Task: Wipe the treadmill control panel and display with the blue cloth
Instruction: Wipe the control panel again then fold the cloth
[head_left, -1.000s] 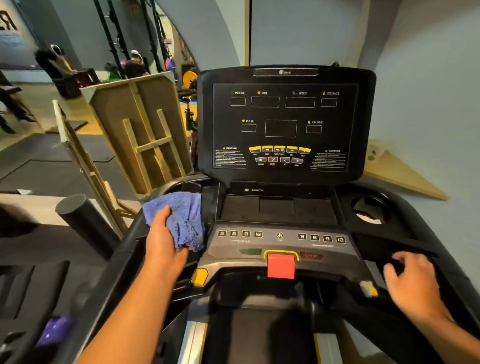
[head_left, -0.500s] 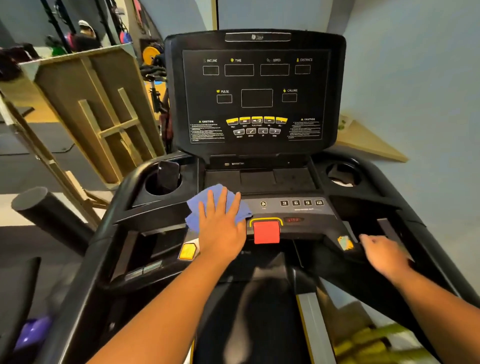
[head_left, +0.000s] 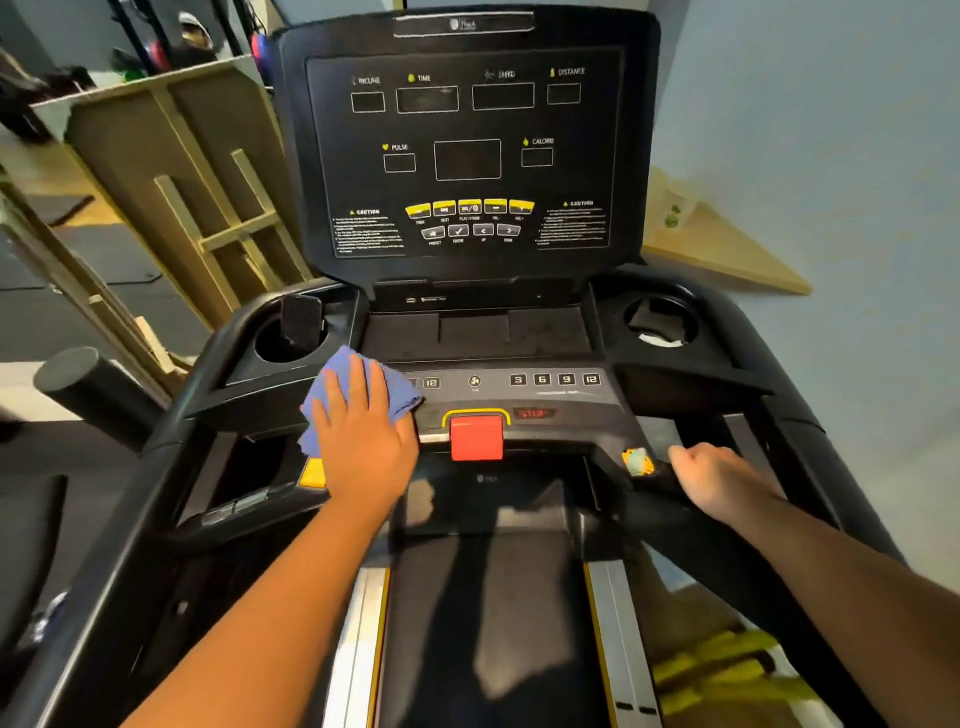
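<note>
Judging by where the cloth sits, the wipe looks to be in its early part. The treadmill (head_left: 171, 467) fills the view, and its biggest surface, the upright display (head_left: 467, 150) with its dark windows for incline, time, speed, distance, pulse and calorie and its rows of yellow and grey keys, has no cloth or hand on it; whether it is already clean cannot be told, since no streak or dust shows either way. Below it lies the sloped control panel (head_left: 519, 395), and only its left end is under work: the numbered keys on the right, the fan key in the middle and the red stop button (head_left: 476, 436) lie uncovered, apart from the cloth. The left hand (head_left: 363, 441) lies flat on the blue cloth (head_left: 337, 384), fingers straight and slightly spread, pressing it down onto the panel's left end so that most of the left-side number keys are hidden beneath it, with the cloth's edge just beside the key marked 12. The right hand (head_left: 719, 478) is curled over the right handrail (head_left: 675, 514), near a small yellow button (head_left: 638, 461), seemingly for support, though how firmly it grips cannot be told. Likely left to do are the rest of the panel rightward and then the whole display.
</note>
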